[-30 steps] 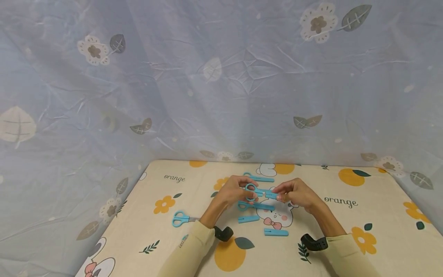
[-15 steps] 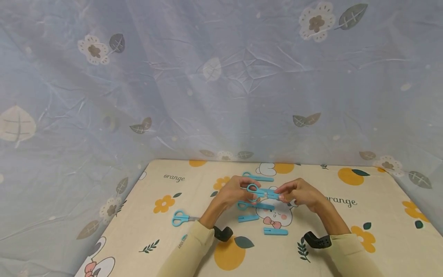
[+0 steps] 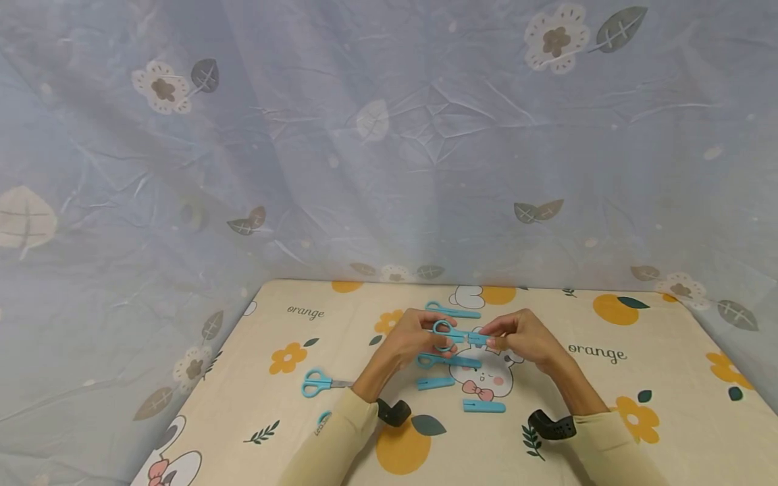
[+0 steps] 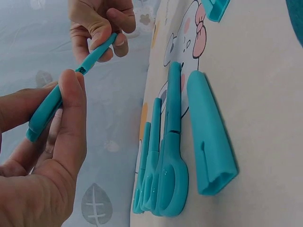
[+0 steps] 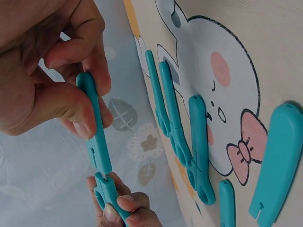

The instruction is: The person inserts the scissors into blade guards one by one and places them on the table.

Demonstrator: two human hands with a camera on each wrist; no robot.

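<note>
My left hand (image 3: pixel 411 336) grips blue scissors (image 3: pixel 442 328) by the finger loops, above the table. Thumb and fingers of my right hand (image 3: pixel 526 337) pinch the closed end of a blue blade cap (image 5: pixel 97 130). The cap covers most of the blades; a short bit of metal shows between it and the scissors' handle in the right wrist view. Below and behind the hands lie several capped scissors (image 4: pixel 173 175) side by side. Two loose caps lie nearer me, the left one a short cap (image 3: pixel 435 383) and the right one a second cap (image 3: pixel 484 406).
Uncapped scissors (image 3: pixel 317 383) lie left of my left forearm, their blades partly behind it. Another blue loop (image 3: pixel 324 417) shows beside the left sleeve, the rest hidden. A patterned cloth (image 3: pixel 583 385) covers the table, and a grey-blue curtain (image 3: pixel 389 169) hangs behind.
The right hand and cap shift slightly right, then back left, with the scissors moving along. The left hand stays nearly in place; the things on the table have not moved.
</note>
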